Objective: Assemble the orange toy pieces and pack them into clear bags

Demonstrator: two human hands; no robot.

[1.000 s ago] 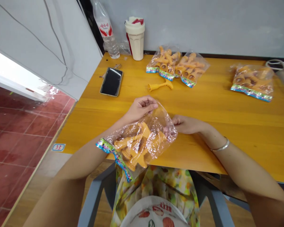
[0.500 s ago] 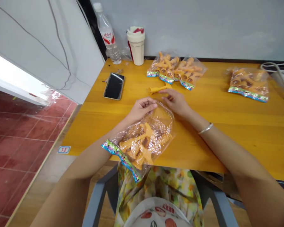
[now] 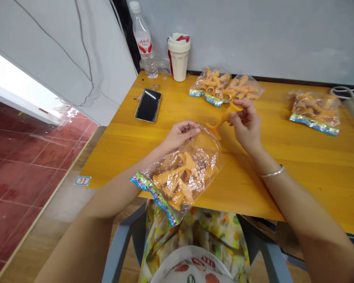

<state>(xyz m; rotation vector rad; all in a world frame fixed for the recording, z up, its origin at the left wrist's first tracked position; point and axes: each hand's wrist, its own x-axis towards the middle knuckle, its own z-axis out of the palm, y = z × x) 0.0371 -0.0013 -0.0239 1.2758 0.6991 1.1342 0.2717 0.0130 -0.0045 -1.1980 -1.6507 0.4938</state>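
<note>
My left hand (image 3: 183,134) pinches the rim of a clear plastic bag (image 3: 208,151), whose colourful printed end hangs over the table's front edge toward my lap. Inside it lie several orange plastic pieces (image 3: 177,175) with flared, tube-like ends. Between the thumb and fingers of my right hand (image 3: 246,122) is one more orange plastic piece (image 3: 224,118), tilted. Its wide end is up in my fingers, and its forked end points down-left, close to the bag's opening. I cannot tell whether that end touches the bag.
Along the back of the wooden table (image 3: 115,157) are filled bags (image 3: 212,86), a cream cup (image 3: 179,59) and a water bottle (image 3: 146,47). A phone (image 3: 148,105) lies at left. Another filled bag (image 3: 315,112) and a white cable (image 3: 349,92) are at right.
My right hand has picked the orange piece up off the table and turned it, bringing its forked end near the bag's opening. My left hand still holds the bag's rim.
</note>
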